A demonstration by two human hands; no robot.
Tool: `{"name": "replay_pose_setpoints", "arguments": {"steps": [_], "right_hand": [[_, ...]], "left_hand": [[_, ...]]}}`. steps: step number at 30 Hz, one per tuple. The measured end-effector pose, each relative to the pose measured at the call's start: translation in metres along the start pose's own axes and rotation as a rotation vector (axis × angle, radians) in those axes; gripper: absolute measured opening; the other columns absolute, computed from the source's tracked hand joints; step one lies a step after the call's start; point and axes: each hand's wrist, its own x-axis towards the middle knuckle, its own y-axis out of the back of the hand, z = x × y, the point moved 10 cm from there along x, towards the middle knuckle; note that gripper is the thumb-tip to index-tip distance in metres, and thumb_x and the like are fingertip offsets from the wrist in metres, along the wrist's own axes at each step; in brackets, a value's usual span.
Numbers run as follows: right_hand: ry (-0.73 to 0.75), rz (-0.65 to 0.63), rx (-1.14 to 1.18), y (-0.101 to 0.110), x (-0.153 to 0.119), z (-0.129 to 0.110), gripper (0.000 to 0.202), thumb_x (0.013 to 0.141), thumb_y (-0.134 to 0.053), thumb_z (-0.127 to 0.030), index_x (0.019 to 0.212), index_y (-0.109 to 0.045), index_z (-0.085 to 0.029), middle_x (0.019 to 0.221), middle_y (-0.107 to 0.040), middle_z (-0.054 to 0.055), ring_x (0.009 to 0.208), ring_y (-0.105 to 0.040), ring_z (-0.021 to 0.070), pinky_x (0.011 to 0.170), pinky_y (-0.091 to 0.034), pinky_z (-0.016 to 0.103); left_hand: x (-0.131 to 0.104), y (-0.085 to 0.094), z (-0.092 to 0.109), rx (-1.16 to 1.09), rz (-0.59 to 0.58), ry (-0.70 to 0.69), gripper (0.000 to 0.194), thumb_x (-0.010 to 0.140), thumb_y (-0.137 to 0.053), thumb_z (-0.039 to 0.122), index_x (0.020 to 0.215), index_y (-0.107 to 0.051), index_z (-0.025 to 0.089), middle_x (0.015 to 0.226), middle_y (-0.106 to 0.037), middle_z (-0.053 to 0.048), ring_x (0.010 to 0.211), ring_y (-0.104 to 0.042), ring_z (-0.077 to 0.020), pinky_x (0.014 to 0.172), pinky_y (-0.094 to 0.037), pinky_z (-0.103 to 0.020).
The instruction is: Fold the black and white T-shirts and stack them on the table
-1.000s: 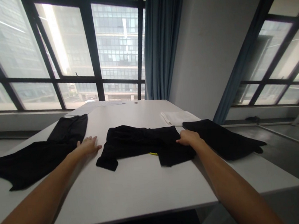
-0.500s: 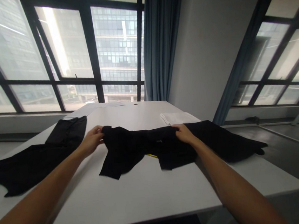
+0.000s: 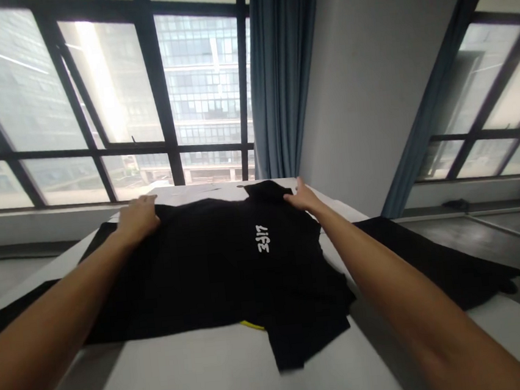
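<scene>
A black T-shirt (image 3: 202, 262) with white lettering lies spread sideways over the white table, its neck end to the right. A bit of yellow shows at its near edge. My left hand (image 3: 139, 217) grips the far edge of the shirt at the hem end, fingers closed. Near the far sleeve, my right hand (image 3: 302, 196) pinches the cloth at the shoulder. Both arms reach forward on either side of the lettering.
Another black garment (image 3: 436, 258) lies at the right of the white table (image 3: 212, 371). More black cloth (image 3: 18, 310) shows at the left, partly behind my left arm. Windows, a blue curtain (image 3: 277, 83) and a pillar stand beyond.
The shirt, bunched between my hands before, is now spread wide with its lettering showing. My left hand has moved left and the shirt now overlaps the left-hand black cloth.
</scene>
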Motion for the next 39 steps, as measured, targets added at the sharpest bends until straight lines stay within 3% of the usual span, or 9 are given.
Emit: {"name": "replay_pose_setpoints", "arguments": {"steps": [3,8,13,20,23,25,30,36,39], "right_hand": [[-0.079,-0.007,-0.136,-0.046,-0.017,0.000,0.070,0.092,-0.049,-0.041,0.150,-0.029,-0.008,0.150,-0.040,0.021,0.136,-0.039,0.0334,0.112,-0.027,0.043],[-0.106,-0.415,-0.185,-0.143,-0.053,0.023,0.090,0.086,-0.050,-0.066,0.154,-0.023,-0.014,0.159,-0.020,0.018,0.144,-0.022,0.0376,0.115,-0.023,0.050],[-0.033,-0.353,-0.164,-0.147,-0.052,0.051,0.084,0.088,-0.033,-0.074,0.155,-0.023,-0.025,0.163,-0.007,0.008,0.147,-0.004,0.0386,0.114,-0.010,0.062],[0.103,-0.123,-0.175,-0.121,-0.061,0.052,0.058,0.098,-0.035,-0.051,0.143,-0.046,-0.017,0.154,-0.035,0.014,0.143,-0.029,0.0304,0.116,-0.020,0.048],[0.206,-0.073,-0.079,-0.088,-0.085,0.030,0.043,0.092,-0.049,-0.046,0.117,-0.067,-0.016,0.126,-0.063,0.014,0.115,-0.058,0.0265,0.102,-0.040,0.039],[0.225,-0.189,0.048,-0.074,-0.106,0.016,0.039,0.088,-0.054,-0.050,0.099,-0.072,-0.018,0.099,-0.071,0.009,0.089,-0.064,0.0220,0.083,-0.049,0.034],[0.220,-0.666,0.096,-0.094,-0.171,-0.013,0.048,0.060,-0.080,-0.049,0.098,-0.072,-0.021,0.089,-0.069,0.004,0.076,-0.063,0.0189,0.064,-0.047,0.027],[0.305,-0.462,-0.094,-0.098,-0.182,-0.022,0.011,0.074,-0.066,-0.027,0.081,-0.069,-0.019,0.081,-0.065,0.003,0.070,-0.056,0.0163,0.061,-0.040,0.027],[0.352,-0.432,0.035,-0.080,-0.180,-0.019,0.018,0.082,-0.057,-0.034,0.076,-0.065,-0.018,0.069,-0.058,0.000,0.064,-0.050,0.0138,0.060,-0.038,0.026]], "left_hand": [[-0.013,-0.063,0.023,-0.023,-0.163,-0.123,0.071,0.083,-0.049,0.057,0.138,-0.052,0.014,0.132,-0.061,-0.016,0.119,-0.057,-0.0347,0.104,-0.039,-0.047],[-0.045,-0.152,0.015,-0.106,-0.434,-0.152,0.078,0.082,-0.037,0.071,0.141,-0.050,0.023,0.147,-0.048,-0.015,0.134,-0.044,-0.0350,0.108,-0.033,-0.052],[-0.050,-0.183,-0.031,-0.121,-0.455,-0.058,0.087,0.085,-0.025,0.073,0.150,-0.036,0.016,0.157,-0.025,-0.018,0.145,-0.023,-0.0370,0.111,-0.023,-0.060],[-0.053,-0.164,-0.065,0.002,-0.469,0.065,0.074,0.090,-0.025,0.060,0.145,-0.045,0.014,0.157,-0.027,-0.017,0.144,-0.022,-0.0388,0.110,-0.017,-0.068],[-0.071,-0.132,-0.043,-0.101,-0.447,-0.086,0.073,0.083,-0.037,0.065,0.135,-0.056,0.018,0.153,-0.039,-0.015,0.140,-0.034,-0.0376,0.112,-0.026,-0.058],[-0.094,-0.111,-0.017,-0.225,-0.523,-0.243,0.070,0.073,-0.052,0.067,0.127,-0.063,0.023,0.145,-0.050,-0.010,0.132,-0.046,-0.0339,0.109,-0.037,-0.043],[-0.147,-0.087,0.007,-0.278,-0.773,-0.331,0.041,0.055,-0.074,0.046,0.089,-0.070,0.025,0.096,-0.067,-0.002,0.090,-0.064,-0.0248,0.077,-0.050,-0.028],[-0.156,-0.088,-0.011,-0.385,-0.722,-0.267,0.029,0.064,-0.063,0.050,0.072,-0.066,0.022,0.075,-0.063,-0.002,0.072,-0.059,-0.0210,0.066,-0.046,-0.028],[-0.152,-0.079,-0.017,-0.469,-0.691,-0.246,0.035,0.068,-0.059,0.056,0.071,-0.066,0.022,0.072,-0.064,-0.002,0.071,-0.057,-0.0210,0.067,-0.045,-0.028]]}}
